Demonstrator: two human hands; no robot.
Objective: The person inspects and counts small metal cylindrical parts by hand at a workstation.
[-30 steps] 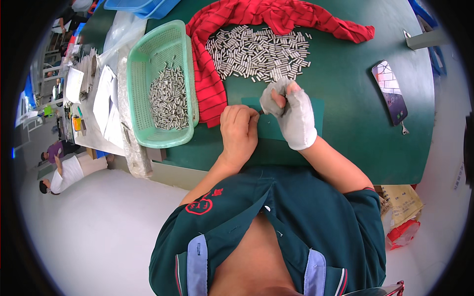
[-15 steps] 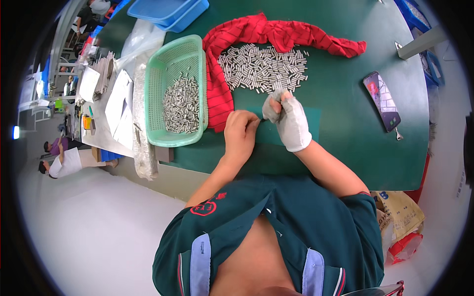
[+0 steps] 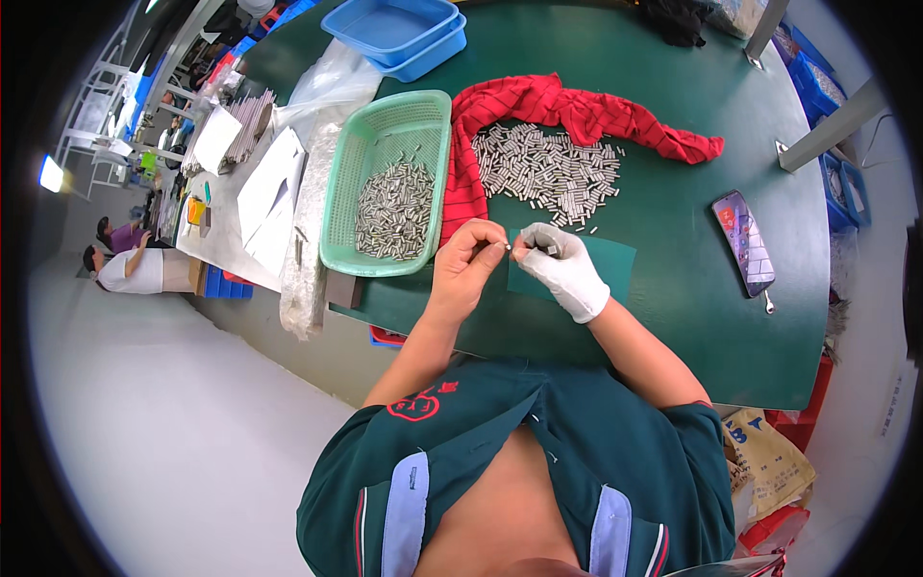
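My bare left hand (image 3: 467, 267) is closed in a pinch, with a small shiny metal pin (image 3: 508, 246) at its thumb and fingertip. My right hand (image 3: 569, 274), in a whitish glove with uncovered fingertips, is curled around metal pins (image 3: 552, 250) whose ends show between the fingers. Its fingertips meet the left hand's close to the pinched pin. Both hands are over a green mat (image 3: 615, 267) on the dark green table. Beyond them lies a heap of short metal pins (image 3: 548, 168), bordered by a red checked cloth (image 3: 596, 112).
To the left stands a pale green basket (image 3: 332, 226) partly filled with similar pins (image 3: 396, 212). Stacked blue trays (image 3: 394, 34) sit at the back. A phone (image 3: 743, 245) lies at the right, near a metal post (image 3: 832, 125). Papers (image 3: 271, 192) cover the left side.
My right hand has come back from the heap's near edge to meet my left hand's fingertips. The view has shifted, so the table things appear lower and mostly farther right.
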